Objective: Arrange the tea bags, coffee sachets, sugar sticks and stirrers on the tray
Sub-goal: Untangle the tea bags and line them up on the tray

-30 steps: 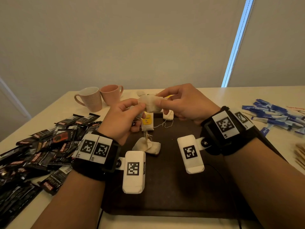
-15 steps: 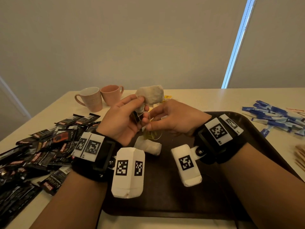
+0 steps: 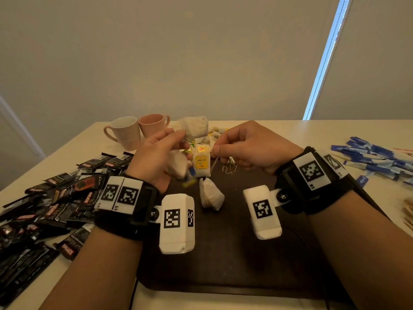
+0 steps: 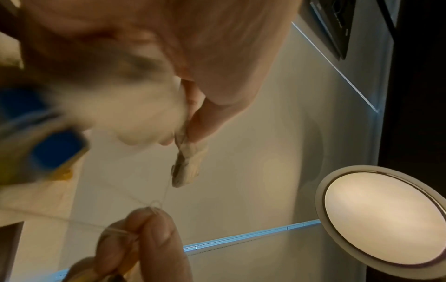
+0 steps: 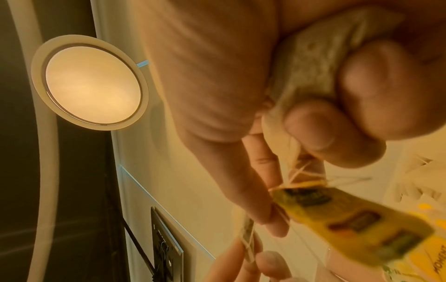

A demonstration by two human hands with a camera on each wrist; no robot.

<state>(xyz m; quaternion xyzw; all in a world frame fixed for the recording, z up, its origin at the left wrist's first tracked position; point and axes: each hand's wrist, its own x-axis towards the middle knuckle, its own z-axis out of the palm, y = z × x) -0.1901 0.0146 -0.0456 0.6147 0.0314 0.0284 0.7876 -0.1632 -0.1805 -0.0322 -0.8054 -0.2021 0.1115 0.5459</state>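
- Left hand (image 3: 156,159) pinches a clump of tea bags (image 3: 194,127), one bag sticking up above the fingers, another blurred bag below the palm, centre of the head view
- Right hand (image 3: 250,148) pinches a thin string (image 3: 213,164) between thumb and forefinger, just right of a hanging bag with yellow tag (image 3: 201,163); left wrist view shows the string running taut to those fingertips (image 4: 149,219)
- Step in hand, my guess: untangling strings so the bags come apart
- To do it well: keep the left grip firm on the clump, draw the string slow and sideways, not a jerk, paper bags tear easily; follow the loop out rather than pulling through the knot
- One loose tea bag (image 3: 210,195) already lies on the dark tray (image 3: 223,265), centre frame, below the hands; loose string curls (image 3: 229,168) on the tray near the right hand
- More bags heap on the table beyond the tray's far edge, partly hidden by the hands
- Coffee sachets (image 3: 55,198) piled lower left, some touching the tray's left edge; sugar sticks (image 3: 375,155) right side; stirrers (image 3: 407,215) at the right frame edge, barely visible
- Two mugs (image 3: 138,130) upper left of the hands, near the left elbow path
- Open room: near half of the tray is bare, good for setting bags down
- Risk: dangling tags snag the bag lying on the tray
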